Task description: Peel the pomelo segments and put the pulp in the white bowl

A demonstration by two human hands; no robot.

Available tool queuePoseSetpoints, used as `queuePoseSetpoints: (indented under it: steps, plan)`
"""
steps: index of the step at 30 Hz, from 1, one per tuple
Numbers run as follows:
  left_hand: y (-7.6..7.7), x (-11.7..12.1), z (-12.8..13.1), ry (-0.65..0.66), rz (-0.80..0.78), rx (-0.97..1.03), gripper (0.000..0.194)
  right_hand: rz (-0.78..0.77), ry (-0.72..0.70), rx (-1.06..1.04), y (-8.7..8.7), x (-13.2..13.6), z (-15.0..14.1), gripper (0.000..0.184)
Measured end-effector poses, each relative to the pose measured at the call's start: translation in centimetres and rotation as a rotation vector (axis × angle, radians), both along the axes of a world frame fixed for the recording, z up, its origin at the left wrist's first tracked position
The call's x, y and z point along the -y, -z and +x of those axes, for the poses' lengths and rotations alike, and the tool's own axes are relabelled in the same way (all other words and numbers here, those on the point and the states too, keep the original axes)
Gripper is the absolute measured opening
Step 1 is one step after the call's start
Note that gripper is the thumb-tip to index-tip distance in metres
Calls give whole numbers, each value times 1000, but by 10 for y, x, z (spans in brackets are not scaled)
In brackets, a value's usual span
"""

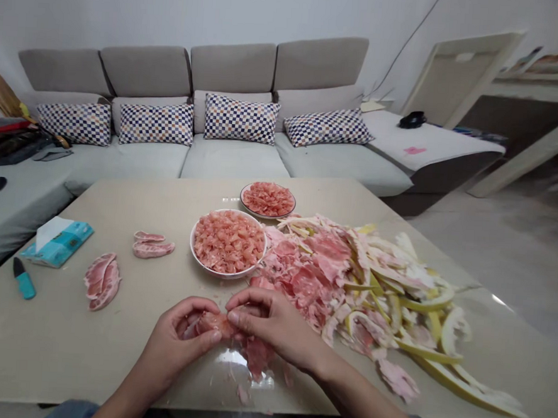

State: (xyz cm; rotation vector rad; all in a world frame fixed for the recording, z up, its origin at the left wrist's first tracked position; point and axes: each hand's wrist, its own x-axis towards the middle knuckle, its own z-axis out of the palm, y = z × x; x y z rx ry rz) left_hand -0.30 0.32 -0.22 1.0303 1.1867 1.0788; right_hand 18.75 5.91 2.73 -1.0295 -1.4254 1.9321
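Observation:
Near the table's front edge, my left hand (181, 332) holds a pomelo segment (218, 324) between thumb and fingers. My right hand (272, 322) pinches the same segment from the other side, its thumb and fingertips pressed on the flesh. A loose flap of pink membrane (256, 358) hangs below the right hand. Just beyond my hands stands a white bowl (195, 262) heaped with peeled pomelo flesh (230, 241). Several unpeeled segments lie to the left, among them a larger piece (102, 281) and a smaller piece (153, 249).
A wide heap of pink membranes (323, 262) and yellow-green rinds (431, 354) covers the table's right side. Behind the bowl sits a dark-rimmed plate (266, 216) of flesh. Leftward lie a blue tissue pack (62, 246) and a teal-handled knife (25, 282). A sofa (235, 159) stands beyond.

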Motion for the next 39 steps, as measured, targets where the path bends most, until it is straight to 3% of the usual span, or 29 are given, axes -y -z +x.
queuePoseSetpoints:
  steps: [9, 21, 31, 39]
  plan:
    - [-2, 1, 1, 16, -9, 37, 26, -87, 33, -80, 10, -4, 1, 31]
    - [-9, 1, 3, 31, -10, 66, 26, -75, 47, -22, 4, -2, 1, 34]
    - [-11, -5, -4, -91, -10, 101, 31, 116, 96, 41, -4, -23, 29, 31]
    - [-5, -3, 0, 14, -39, 115, 31, -14, 87, -39, 0, -16, 17, 37]
